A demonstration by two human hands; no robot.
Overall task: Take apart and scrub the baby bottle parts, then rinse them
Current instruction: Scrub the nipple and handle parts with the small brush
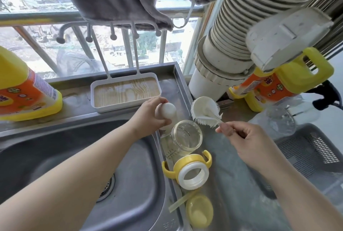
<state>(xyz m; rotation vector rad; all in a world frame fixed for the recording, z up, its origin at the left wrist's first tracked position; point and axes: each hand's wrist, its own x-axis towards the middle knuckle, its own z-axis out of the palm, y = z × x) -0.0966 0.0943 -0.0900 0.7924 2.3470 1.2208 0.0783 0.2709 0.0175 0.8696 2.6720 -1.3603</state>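
On counter, bottle (186,136) holds nothing.

Clear glass bottle body (186,137) stood open-mouthed on the steel counter. Yellow handled collar (189,170) lay just nearer; yellow cap (199,210) beyond that. White brush (205,110) and whitish rounded part (168,111), possibly the nipple, were held above.
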